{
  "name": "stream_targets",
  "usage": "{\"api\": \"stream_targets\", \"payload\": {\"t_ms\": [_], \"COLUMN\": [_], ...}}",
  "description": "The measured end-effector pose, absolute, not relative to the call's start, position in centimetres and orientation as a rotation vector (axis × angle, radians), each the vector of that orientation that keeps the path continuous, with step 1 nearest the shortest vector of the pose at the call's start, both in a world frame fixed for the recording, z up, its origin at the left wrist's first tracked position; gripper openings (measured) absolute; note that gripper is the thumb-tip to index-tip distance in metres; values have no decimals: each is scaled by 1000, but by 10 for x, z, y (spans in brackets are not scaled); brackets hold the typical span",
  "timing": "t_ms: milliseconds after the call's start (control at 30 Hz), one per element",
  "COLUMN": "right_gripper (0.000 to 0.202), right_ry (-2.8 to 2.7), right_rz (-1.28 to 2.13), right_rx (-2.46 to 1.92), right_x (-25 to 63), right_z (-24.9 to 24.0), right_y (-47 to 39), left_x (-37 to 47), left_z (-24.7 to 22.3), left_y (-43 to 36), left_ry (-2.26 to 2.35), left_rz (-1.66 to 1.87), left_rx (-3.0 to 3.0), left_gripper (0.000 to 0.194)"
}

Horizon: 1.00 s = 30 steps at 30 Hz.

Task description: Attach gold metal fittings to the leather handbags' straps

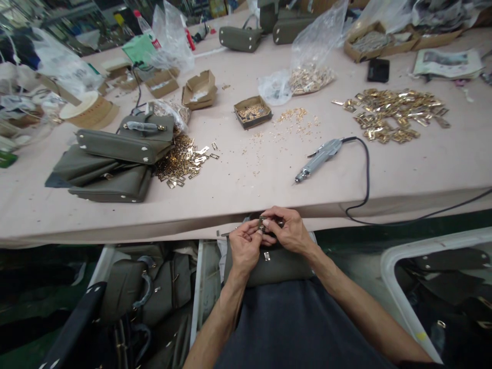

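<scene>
On my lap, against the table edge, lies an olive-green handbag (284, 269) with a small metal fitting (267, 256) on its face. My left hand (245, 248) and my right hand (289, 229) meet above it. Between their closed fingertips is a narrow olive-green strap end (262, 221); the fingers hide part of it, and I cannot make out whether metal is on it. A grey electric screwdriver (322, 156) lies on the table ahead of my right hand, its tip toward me.
Stacked olive bags (111, 164) lie at the left beside a heap of gold metal plates (182, 161). Another gold heap (400, 113) is at the right. A small box of screws (252, 119) stands mid-table. The screwdriver's black cord (368, 179) runs off right. Bins with bags flank me.
</scene>
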State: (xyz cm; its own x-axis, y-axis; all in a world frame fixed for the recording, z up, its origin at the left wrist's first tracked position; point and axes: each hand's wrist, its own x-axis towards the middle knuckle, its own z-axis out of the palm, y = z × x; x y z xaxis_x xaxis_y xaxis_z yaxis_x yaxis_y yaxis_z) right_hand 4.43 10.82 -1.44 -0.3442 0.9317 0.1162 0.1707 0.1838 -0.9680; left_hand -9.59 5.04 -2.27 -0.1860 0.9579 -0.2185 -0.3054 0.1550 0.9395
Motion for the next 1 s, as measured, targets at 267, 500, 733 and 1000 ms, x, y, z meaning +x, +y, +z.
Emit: {"api": "stream_targets", "payload": {"t_ms": [267, 500, 733, 1000], "right_gripper": [13, 14, 16, 23], "right_ry": [-1683, -1640, -1653, -1717], "right_rz": [1211, 1283, 1315, 1177], "right_rx": [-1074, -1083, -1094, -1105], "right_x": [43, 43, 44, 34], "right_z": [-16, -17, -15, -4], "right_y": [108, 107, 110, 103], "left_x": [-96, -93, -91, -92], "left_z": [-28, -25, -22, -20], "left_y": [50, 49, 50, 44], "left_ry": [1274, 1242, 1258, 1226], "left_rz": [1396, 1349, 1346, 1335], "left_rx": [794, 730, 698, 692], "left_gripper": [29, 44, 41, 40]}}
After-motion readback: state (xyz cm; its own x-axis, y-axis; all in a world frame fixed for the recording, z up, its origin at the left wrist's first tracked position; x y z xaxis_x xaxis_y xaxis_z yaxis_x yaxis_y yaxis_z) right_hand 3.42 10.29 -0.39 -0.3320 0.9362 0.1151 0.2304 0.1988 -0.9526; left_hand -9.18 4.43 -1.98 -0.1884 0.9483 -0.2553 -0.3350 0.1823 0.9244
